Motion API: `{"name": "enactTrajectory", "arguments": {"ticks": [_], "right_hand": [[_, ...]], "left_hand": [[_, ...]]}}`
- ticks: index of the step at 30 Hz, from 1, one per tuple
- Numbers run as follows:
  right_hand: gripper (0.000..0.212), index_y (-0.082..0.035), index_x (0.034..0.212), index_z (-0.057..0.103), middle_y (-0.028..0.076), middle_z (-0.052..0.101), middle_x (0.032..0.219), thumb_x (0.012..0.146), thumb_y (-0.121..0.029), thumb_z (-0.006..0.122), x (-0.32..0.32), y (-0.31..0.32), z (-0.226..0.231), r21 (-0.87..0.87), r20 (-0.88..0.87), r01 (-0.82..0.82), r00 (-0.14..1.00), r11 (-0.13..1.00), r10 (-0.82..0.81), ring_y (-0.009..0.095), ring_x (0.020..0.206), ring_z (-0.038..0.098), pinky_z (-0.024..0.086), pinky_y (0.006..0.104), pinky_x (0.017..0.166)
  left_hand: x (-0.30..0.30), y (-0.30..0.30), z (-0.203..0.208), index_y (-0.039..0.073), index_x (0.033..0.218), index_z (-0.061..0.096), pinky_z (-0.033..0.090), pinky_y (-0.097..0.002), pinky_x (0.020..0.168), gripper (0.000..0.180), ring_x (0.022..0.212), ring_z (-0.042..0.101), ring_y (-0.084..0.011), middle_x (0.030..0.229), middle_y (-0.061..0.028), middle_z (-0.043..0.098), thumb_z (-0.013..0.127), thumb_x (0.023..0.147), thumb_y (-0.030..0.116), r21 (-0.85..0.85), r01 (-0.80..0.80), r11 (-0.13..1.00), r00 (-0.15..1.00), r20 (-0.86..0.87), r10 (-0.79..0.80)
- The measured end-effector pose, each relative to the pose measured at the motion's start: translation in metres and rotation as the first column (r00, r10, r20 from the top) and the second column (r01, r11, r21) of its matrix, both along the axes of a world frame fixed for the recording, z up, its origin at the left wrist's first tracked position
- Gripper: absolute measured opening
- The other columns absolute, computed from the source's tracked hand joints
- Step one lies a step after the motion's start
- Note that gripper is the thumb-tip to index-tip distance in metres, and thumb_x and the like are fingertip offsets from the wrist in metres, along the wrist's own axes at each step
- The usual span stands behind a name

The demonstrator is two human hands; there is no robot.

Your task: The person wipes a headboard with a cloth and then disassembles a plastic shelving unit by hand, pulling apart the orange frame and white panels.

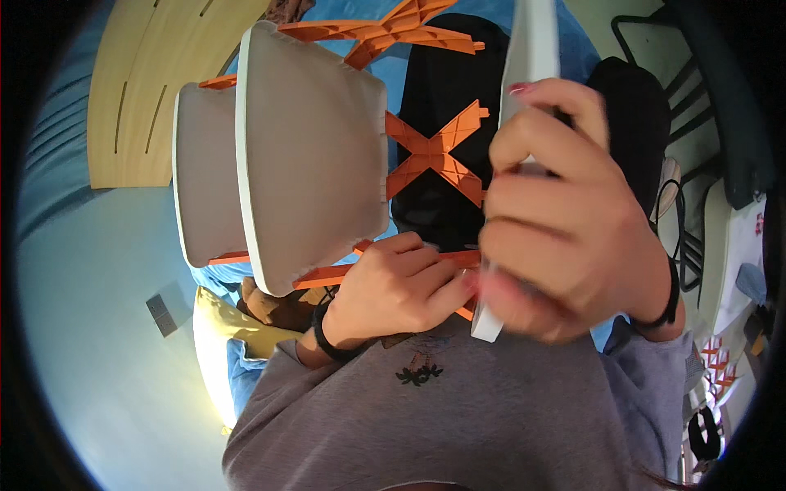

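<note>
A unit of white-rimmed grey shelf trays joined by orange X-shaped braces lies on its side before me. The larger tray [315, 155] stands in the middle left, with a smaller-looking tray [209, 176] beyond it. One orange brace [432, 151] spans toward the right, and another brace [389, 33] is at the top. My left hand [393, 286] is closed around an orange brace arm [327, 276] at the near side. My right hand [565, 213], somewhat blurred, grips a white tray [532, 49] seen edge-on at the braces' right ends. Its fingers hide where the parts meet.
Blue bedding lies under my black-clad legs. A light wooden slotted board [135, 98] is at the upper left. Yellow cushion [217, 344] and brown plush-like item [274, 304] lie at lower left. A black chair [720, 106] and white table [720, 262] stand on the right.
</note>
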State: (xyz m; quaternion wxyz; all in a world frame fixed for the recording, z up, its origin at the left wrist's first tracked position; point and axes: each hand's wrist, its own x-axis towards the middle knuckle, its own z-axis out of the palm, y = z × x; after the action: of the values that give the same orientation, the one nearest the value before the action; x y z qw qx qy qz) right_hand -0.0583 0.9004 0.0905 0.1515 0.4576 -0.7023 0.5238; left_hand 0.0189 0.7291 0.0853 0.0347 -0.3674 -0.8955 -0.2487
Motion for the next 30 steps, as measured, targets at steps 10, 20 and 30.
{"name": "enactTrajectory", "arguments": {"ticks": [10,20,30], "right_hand": [[0.018,-0.006,0.058,0.049,0.001,0.045,0.056,0.067,-0.008,0.064,0.041,0.008,-0.009,0.233,-0.501,-0.145,0.830,0.962,0.246,0.013,0.057,0.045,0.042,0.0261,0.055],[0.013,-0.004,0.061,0.062,0.002,0.053,0.059,0.066,-0.016,0.057,0.046,0.032,-0.025,0.042,-0.519,-0.187,0.836,0.981,0.182,0.015,0.060,0.051,0.043,0.0265,0.053],[0.014,-0.007,0.061,0.052,-0.001,0.050,0.058,0.066,-0.001,0.063,0.045,0.022,-0.021,-0.002,-0.429,-0.169,0.891,0.986,0.151,0.011,0.049,0.046,0.037,0.0254,0.047]], "left_hand": [[0.006,0.017,-0.015,0.007,0.062,0.049,0.037,-0.0270,0.053,0.011,0.060,0.051,-0.0159,0.058,-0.0009,0.048,0.057,0.062,0.015,0.023,0.140,0.990,0.947,0.289,-0.141],[0.019,0.028,-0.018,0.008,0.067,0.054,0.039,-0.0264,0.048,0.012,0.055,0.051,-0.0140,0.059,0.0009,0.047,0.058,0.059,0.016,-0.081,0.106,0.991,0.974,0.212,-0.087],[0.008,0.017,-0.011,0.007,0.063,0.050,0.038,-0.0260,0.044,0.013,0.053,0.050,-0.0136,0.051,-0.0001,0.041,0.057,0.060,0.017,-0.006,0.080,0.997,0.989,0.125,-0.078]]}}
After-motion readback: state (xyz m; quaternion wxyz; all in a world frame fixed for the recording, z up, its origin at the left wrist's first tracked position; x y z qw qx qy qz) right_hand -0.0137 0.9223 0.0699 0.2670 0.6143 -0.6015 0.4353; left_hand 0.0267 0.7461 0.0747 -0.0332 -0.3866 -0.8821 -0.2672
